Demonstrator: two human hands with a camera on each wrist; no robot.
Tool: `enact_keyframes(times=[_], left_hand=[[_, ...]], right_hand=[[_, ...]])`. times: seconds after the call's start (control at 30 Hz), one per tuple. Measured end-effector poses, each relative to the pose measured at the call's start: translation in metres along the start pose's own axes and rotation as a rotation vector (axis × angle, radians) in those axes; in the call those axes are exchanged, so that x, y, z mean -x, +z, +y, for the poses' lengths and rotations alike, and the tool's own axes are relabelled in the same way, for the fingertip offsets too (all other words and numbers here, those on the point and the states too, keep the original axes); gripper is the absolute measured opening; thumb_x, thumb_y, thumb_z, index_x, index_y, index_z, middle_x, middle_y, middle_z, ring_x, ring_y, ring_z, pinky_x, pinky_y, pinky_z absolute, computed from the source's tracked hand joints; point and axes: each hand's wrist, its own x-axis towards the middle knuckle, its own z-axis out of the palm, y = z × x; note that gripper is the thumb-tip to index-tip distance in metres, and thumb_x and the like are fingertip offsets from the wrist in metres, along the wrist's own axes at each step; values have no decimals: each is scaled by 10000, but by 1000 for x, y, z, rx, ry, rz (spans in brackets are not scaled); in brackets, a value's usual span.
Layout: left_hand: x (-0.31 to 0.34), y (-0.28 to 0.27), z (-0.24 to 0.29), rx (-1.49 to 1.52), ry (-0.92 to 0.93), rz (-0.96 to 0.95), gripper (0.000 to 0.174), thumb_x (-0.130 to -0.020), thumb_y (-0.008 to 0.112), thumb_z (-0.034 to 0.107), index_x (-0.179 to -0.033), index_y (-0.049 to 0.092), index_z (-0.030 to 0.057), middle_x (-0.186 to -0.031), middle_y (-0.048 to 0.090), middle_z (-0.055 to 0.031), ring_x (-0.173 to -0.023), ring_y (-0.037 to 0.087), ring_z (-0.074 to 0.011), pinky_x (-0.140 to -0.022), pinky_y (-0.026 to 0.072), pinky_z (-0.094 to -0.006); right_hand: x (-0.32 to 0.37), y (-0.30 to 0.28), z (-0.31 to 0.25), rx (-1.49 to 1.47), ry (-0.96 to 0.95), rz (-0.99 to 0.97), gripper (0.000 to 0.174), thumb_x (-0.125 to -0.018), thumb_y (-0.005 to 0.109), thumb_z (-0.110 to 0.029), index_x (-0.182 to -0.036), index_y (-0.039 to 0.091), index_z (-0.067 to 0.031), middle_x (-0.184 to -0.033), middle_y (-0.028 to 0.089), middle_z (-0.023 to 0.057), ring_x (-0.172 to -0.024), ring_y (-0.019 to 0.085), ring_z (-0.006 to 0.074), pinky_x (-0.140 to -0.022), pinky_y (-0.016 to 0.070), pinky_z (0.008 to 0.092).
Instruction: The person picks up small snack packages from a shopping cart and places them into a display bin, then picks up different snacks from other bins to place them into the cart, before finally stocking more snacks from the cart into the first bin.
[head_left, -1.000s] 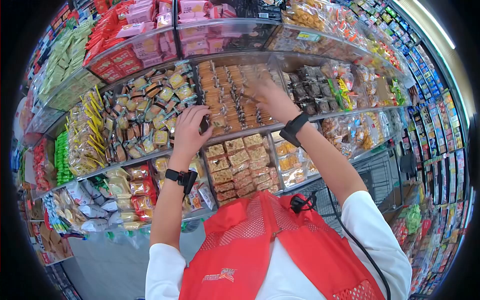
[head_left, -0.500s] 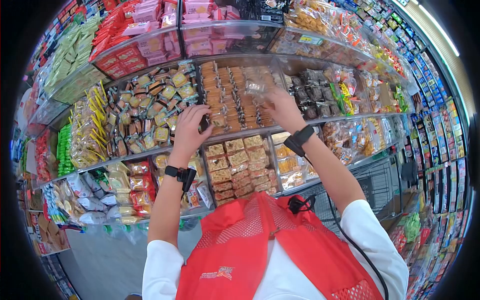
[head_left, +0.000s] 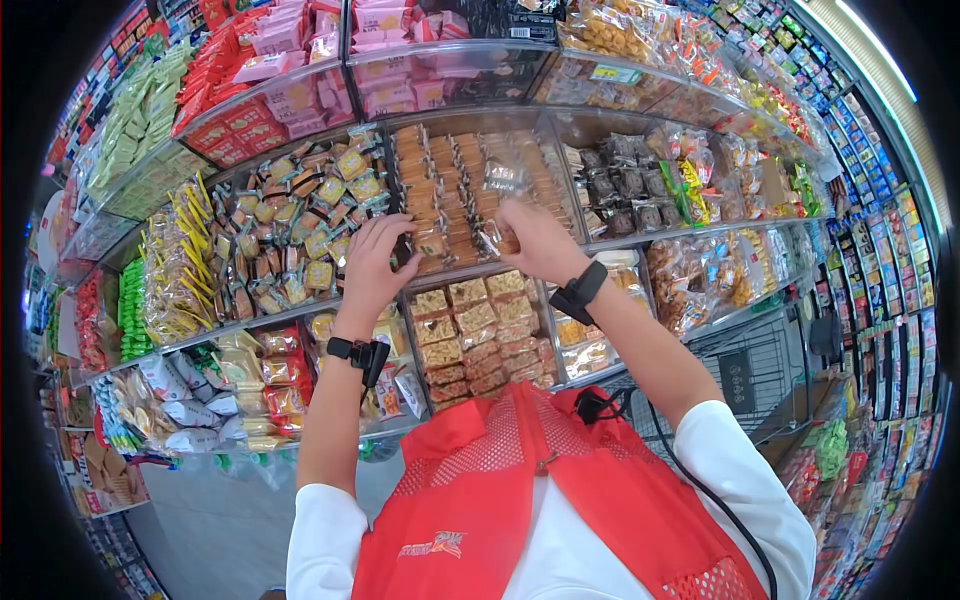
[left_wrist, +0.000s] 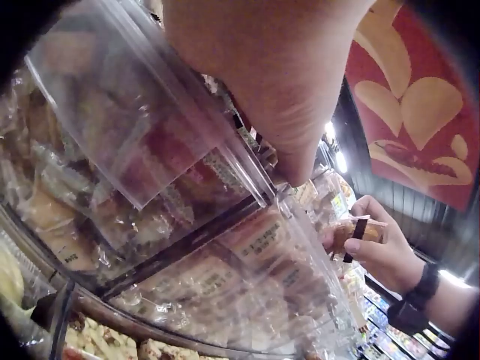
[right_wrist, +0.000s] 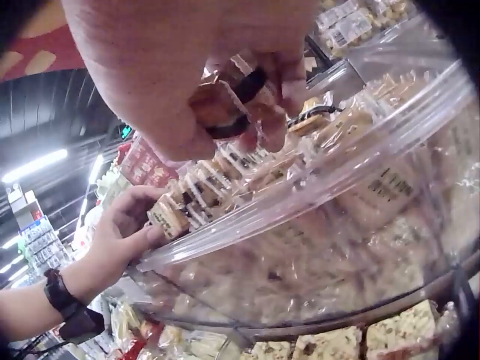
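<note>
In the head view my left hand [head_left: 375,265] is at the front left corner of a bin of brown wrapped snacks [head_left: 425,195]. The right wrist view shows its thumb and curved fingers around the end packet [right_wrist: 169,217] of a row. My right hand [head_left: 540,242] is over the front of the same bin, fingers bent down. It pinches a small brown packet [right_wrist: 222,106] with dark bands, held above the row in the right wrist view. The left wrist view also shows this packet [left_wrist: 365,231] between thumb and fingers.
A clear bin wall [right_wrist: 300,191] runs along the front. Small yellow-and-brown packets [head_left: 300,215] lie to the left, dark packets [head_left: 625,180] to the right, nut-topped bars [head_left: 480,320] below. A wire cart [head_left: 750,370] stands at the right.
My right hand has come down toward the front edge of the bin and slightly left. The left hand stays at the same corner.
</note>
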Motion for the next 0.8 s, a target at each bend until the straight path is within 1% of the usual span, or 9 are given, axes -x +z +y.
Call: enact_keyframes(times=[0.03,0.13,0.23,0.33,0.43,0.53,0.63,0.73,0.8], left_hand=[[0,0,0,0,0,-1,416,-793,836,97,-1167,653,100,-1304,686,-75,-1242,599,-341,-1084,451,-478],[0,-1,1,0,-5,-5,413,-794,837,96,-1164,655,98,-1306,686,-78,-1243,599,-341,-1082,454,-478],[0,-1,0,-1,-4,-6,412,-796,838,98,-1166,657,99,-1308,685,-80,-1242,601,-341,-1080,455,-477],[1,0,-1,-1,1,-6,414,-799,838,99,-1172,658,100,-1309,686,-79,-1239,604,-341,-1078,457,-476],[0,0,0,-3,-4,-7,417,-798,837,97,-1175,658,101,-1306,688,-78,-1234,608,-341,-1074,458,-473],[0,0,0,-6,4,1,422,-790,836,92,-1173,658,100,-1301,690,-77,-1228,610,-340,-1068,460,-467],[-1,0,-1,4,10,5,431,-777,835,83,-1169,656,98,-1298,690,-75,-1219,612,-337,-1064,460,-462],[0,1,-1,7,10,8,439,-765,833,71,-1165,653,94,-1296,690,-73,-1211,615,-332,-1065,456,-459],[-1,0,1,11,8,8,443,-759,832,63,-1163,651,92,-1295,689,-72,-1209,616,-329,-1067,453,-458]], right_hand=[[-1,1,-1,30,-54,22,383,-776,767,-38,-994,454,-70,-905,605,139,-901,621,389,-746,498,479],[-3,6,0,-33,-18,2,379,-770,774,-46,-982,462,-84,-864,584,135,-888,620,391,-741,498,480],[-3,11,0,46,34,1,382,-766,793,-67,-973,471,-82,-877,601,141,-885,623,398,-740,496,487],[-3,13,-2,45,162,-31,354,-815,797,-114,-975,486,-59,-878,614,150,-869,631,400,-746,500,486],[-4,11,-9,-77,297,2,361,-859,802,-172,-981,495,-26,-874,625,158,-827,627,403,-750,498,487],[-6,15,-9,-335,365,-60,346,-928,771,-203,-1041,497,-24,-952,590,179,-939,604,362,-839,487,418],[-7,33,-1,-378,132,74,268,-932,747,-139,-1017,528,-9,-956,618,172,-938,602,398,-851,481,462],[-14,36,-13,-277,19,38,197,-933,718,-73,-1021,549,-26,-1023,611,166,-1008,589,392,-886,474,448],[-15,34,-19,-246,-121,39,222,-902,734,-54,-1062,580,-44,-1053,614,146,-1033,591,388,-906,480,452]])
